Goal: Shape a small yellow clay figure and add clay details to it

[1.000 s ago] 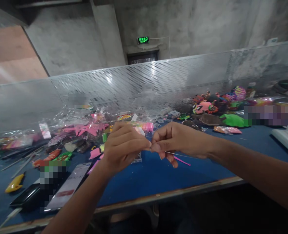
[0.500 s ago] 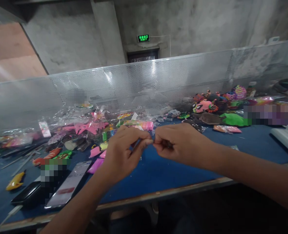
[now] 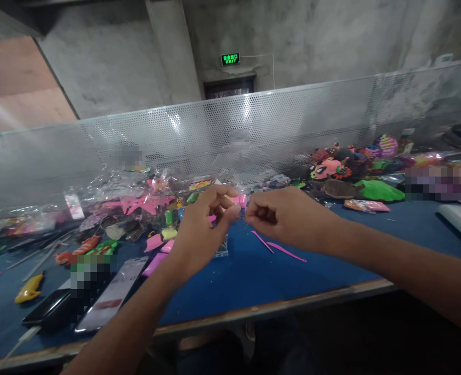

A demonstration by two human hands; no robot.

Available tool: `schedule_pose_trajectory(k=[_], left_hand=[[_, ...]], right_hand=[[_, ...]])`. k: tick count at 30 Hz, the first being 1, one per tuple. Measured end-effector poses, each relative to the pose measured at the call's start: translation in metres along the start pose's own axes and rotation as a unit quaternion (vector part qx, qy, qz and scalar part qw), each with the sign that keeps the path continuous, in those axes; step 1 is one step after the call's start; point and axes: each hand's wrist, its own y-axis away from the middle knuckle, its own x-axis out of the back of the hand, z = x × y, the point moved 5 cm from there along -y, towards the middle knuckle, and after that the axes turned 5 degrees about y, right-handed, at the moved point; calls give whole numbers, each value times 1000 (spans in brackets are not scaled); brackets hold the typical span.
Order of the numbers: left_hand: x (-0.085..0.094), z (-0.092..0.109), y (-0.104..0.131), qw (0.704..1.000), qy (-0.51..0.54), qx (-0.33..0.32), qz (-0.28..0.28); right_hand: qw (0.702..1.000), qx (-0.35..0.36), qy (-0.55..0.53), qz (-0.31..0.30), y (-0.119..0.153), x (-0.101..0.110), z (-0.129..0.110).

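Observation:
My left hand [image 3: 209, 224] is raised over the table, thumb and forefinger tips brought close together; whatever they pinch is too small to make out. Close beside it, my right hand [image 3: 279, 214] is curled into a pinch, and its fingertips hide what they hold. A narrow gap separates the two hands. Below my right hand lie two thin pink modelling tools [image 3: 287, 252] on the blue tabletop [image 3: 254, 284]. Part of a clear plastic box [image 3: 221, 250] shows under my left hand. A pink block [image 3: 239, 200] appears behind the fingers.
To the left lie a phone [image 3: 111, 297], a black device with a white cable [image 3: 47, 307], a yellow figure [image 3: 29, 289] and pink packets [image 3: 154, 241]. Clay figures [image 3: 328, 169] and a green piece [image 3: 381, 190] are back right. A perforated metal screen [image 3: 293, 114] stands behind.
My hands have drifted slightly apart, and the fingers of my left hand have loosened. The pink tools and the clear box edge now show below the hands.

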Motion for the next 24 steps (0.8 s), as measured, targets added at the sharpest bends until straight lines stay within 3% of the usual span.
schedule_pose_trajectory(k=[3, 7, 15, 19, 24], left_hand=[[2, 3, 4, 992, -73, -98, -19], [6, 11, 11, 966, -135, -220, -14], [4, 22, 18, 935, -196, -291, -48], [1, 25, 21, 929, -213, -294, -71], [-4, 28, 21, 921, -235, -276, -142]], right_hand=[[977, -84, -191, -48, 1, -4, 10], [938, -118, -316, -76, 7, -6, 8], [882, -166, -397, -193, 14, -17, 3], [911, -151, -339, -179, 18, -20, 3], [972, -56, -190, -126, 23, -21, 2]])
